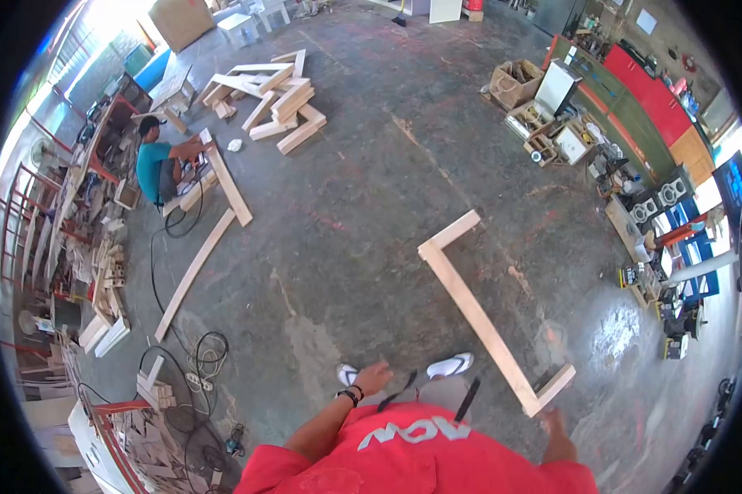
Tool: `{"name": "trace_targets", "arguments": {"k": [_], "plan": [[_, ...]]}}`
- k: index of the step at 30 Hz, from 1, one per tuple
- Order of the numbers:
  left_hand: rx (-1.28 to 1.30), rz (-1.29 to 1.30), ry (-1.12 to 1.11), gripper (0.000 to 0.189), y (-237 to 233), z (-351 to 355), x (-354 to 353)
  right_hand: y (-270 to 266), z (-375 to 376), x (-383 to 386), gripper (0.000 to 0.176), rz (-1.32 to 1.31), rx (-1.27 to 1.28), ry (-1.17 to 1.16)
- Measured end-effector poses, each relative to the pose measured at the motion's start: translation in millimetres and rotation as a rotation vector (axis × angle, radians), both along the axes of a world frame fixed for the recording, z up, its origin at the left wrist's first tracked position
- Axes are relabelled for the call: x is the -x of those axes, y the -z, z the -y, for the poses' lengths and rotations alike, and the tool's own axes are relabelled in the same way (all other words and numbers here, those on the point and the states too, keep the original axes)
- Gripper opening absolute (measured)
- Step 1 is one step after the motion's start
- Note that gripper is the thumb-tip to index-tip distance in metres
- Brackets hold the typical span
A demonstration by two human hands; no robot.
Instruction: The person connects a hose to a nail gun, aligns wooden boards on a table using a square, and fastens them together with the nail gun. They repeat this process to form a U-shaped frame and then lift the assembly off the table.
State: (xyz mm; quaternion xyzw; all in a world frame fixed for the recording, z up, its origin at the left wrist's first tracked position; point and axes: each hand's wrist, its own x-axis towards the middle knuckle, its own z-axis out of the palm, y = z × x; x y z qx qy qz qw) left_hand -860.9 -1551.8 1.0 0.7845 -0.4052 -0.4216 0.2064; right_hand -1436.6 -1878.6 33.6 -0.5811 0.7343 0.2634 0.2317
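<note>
My left hand (pixel 374 378) is held out in front of my red shirt, above my white slipper, with nothing in it and its fingers apart. My right hand (pixel 554 421) is low at my right side, beside the near corner of a U-shaped wooden frame (pixel 478 317). Its fingers are blurred, so whether they grip the wood or only hang near it cannot be made out. The frame has one long pale board with a short piece at each end, both pointing right.
At left a person in a teal shirt (pixel 150 169) sits by joined boards (pixel 227 188). Lumber (pixel 280 99) is piled behind. Cables (pixel 206 350) and a power tool (pixel 235 440) lie on the left floor. Boxes (pixel 515 82) and speakers (pixel 672 193) line the right side.
</note>
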Motion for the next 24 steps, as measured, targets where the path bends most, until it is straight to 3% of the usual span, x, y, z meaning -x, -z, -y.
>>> {"name": "trace_targets", "arguments": {"k": [1,2,3,4,5,6,7,8,9,10,11,12,14,16,19,20,21,23,24], "plan": [[0.003,-0.008,0.003,0.057,-4.2,-35.9,-18.4,-10.3,-15.4,-13.3,0.063,0.079,-0.064,0.132],[0.033,-0.008,-0.105,0.05,-4.9,-66.9,-40.2,26.1,-33.1,-14.1,0.055,0.199,0.209,-0.11],[0.053,-0.026,-0.204,0.044,-4.2,-104.4,-52.5,36.6,-44.1,-42.1,0.055,0.1,0.215,-0.122],[-0.049,-0.063,-0.323,0.041,-0.9,-146.9,-65.9,114.8,-44.0,-19.6,0.051,0.108,0.192,-0.585],[-0.163,-0.099,-0.431,0.038,10.1,-195.7,-83.4,34.1,-75.1,-133.9,0.042,0.107,-0.018,-0.293],[-0.035,0.072,-0.5,0.037,42.1,-254.5,-93.8,138.3,-82.0,-102.8,0.036,0.271,0.208,-0.782],[-0.051,0.163,-0.255,0.042,44.8,-313.6,-115.1,80.3,-103.2,-189.2,0.038,0.301,0.044,-0.914],[-0.215,0.223,-0.419,0.041,104.2,-385.9,-121.6,83.0,-116.2,-245.9,0.067,0.279,-0.148,-0.73],[-0.216,0.197,-0.389,0.04,85.2,-435.3,-134.9,2.9,-149.4,-327.2,0.071,0.381,-0.256,-0.466],[-0.2,0.213,-0.483,0.041,85.0,-488.9,-140.4,6.8,-169.0,-359.3,0.071,0.412,-0.237,-0.506],[-0.48,0.178,-0.44,0.042,76.7,-532.6,-150.0,17.0,-179.0,-381.4,0.072,0.445,-0.218,-0.554],[-0.522,0.04,-0.751,0.038,61.7,-556.9,-158.2,18.7,-185.5,-400.1,0.072,0.436,-0.217,-0.56],[-0.698,-0.086,-1.054,0.032,56.6,-618.5,-163.9,32.0,-200.6,-435.2,0.071,0.361,-0.211,-0.704],[-0.591,-0.128,-1.318,0.029,38.8,-641.6,-171.1,35.5,-201.5,-463.3,0.07,0.262,-0.27,-0.817],[-0.362,-0.111,-1.473,0.025,27.8,-652.2,-186.2,28.7,-185.8,-519.3,0.062,0.056,-0.33,-1.079],[-0.295,-0.072,-1.48,0.023,25.7,-651.7,-190.4,30.0,-172.7,-548.0,0.059,-0.058,-0.449,-0.94],[-0.239,-0.003,-1.45,0.022,23.1,-649.6,-193.0,34.8,-159.2,-594.6,0.057,-0.174,-0.559,-0.824],[-0.222,0.263,-1.254,0.019,18.8,-639.0,-191.0,57.6,-140.2,-695.3,0.053,-0.154,-0.439,-1.068],[-0.491,0.234,-1.036,0.022,15.3,-630.9,-195.9,70.9,-135.9,-759.9,0.052,-0.111,-0.352,-1.244]]}}
